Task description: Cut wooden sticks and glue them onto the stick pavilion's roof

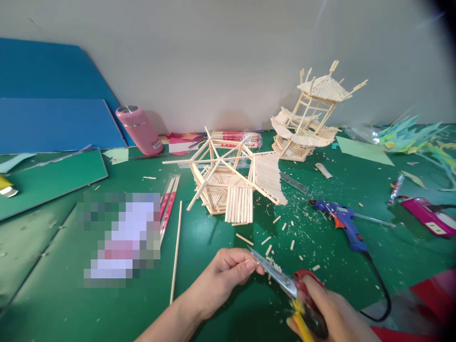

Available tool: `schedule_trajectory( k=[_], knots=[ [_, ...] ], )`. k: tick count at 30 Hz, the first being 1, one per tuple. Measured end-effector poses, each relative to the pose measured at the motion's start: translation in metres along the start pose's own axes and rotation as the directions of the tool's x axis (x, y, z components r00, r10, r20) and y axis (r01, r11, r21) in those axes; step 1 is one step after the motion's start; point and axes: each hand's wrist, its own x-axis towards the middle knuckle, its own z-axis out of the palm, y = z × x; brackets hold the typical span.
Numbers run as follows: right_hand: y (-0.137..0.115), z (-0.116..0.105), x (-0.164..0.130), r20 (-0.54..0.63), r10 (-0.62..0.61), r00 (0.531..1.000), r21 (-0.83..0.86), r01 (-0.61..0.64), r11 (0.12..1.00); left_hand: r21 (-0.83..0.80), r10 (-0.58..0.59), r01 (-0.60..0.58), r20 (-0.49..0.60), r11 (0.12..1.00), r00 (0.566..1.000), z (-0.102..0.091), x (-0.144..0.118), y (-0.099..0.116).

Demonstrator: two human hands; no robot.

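Scissors (pixel 276 274) in hand, stick pavilion (pixel 238 204) mid-table

So the right hand (pixel 331 304) is wrapped around the red-and-black handles of the scissors; something yellow and blurry shows by that grip too, can't say what it is. The left hand (pixel 230 270) has its fingers curled and the thumb pinched against the forefinger, right by the blade tips; can't tell if there's a bit of stick in there.

The pavilion stands just beyond the hands on the green table (pixel 128 311); slatted panels cover two roof sections, one facing front and one at the right, and the other roof beams are bare. Little stick offcuts (pixel 292 245) and crumbs are scattered between it and the scissors; one long stick (pixel 175 251) lies off to the left of the hands.

Blue glue gun (pixel 342 219) on the right, cord trailing toward the front; a taller two-tier stick tower (pixel 306 114) stands behind, near the wall; pink flask (pixel 140 130) back left.
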Motion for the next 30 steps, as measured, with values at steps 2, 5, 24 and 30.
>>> schedule_trajectory(
  k=[2, 5, 24, 30],
  knots=[
    [0.001, -0.002, 0.005, 0.045, 0.063, 0.997, -0.011, -0.063, 0.998, -0.045, -0.009, 0.009, 0.007, 0.999, 1.000, 0.002, 0.001, -0.002],
    [0.012, -0.008, 0.015, -0.004, 0.215, 0.977, -0.072, -0.214, 0.974, -0.139, -0.014, 0.020, 0.038, 0.990, 0.999, 0.005, 0.002, -0.003],
    [-0.003, -0.032, 0.029, -0.391, -0.133, 0.911, -0.217, 0.050, 0.975, 0.095, 0.028, -0.018, -0.108, 0.995, 0.994, 0.017, -0.003, 0.002],
    [-0.048, -0.001, 0.048, -0.266, -0.331, 0.905, 0.034, 0.352, 0.936, 0.222, 0.084, -0.065, -0.080, 0.973, 0.993, 0.016, -0.003, 0.000]
  ],
)
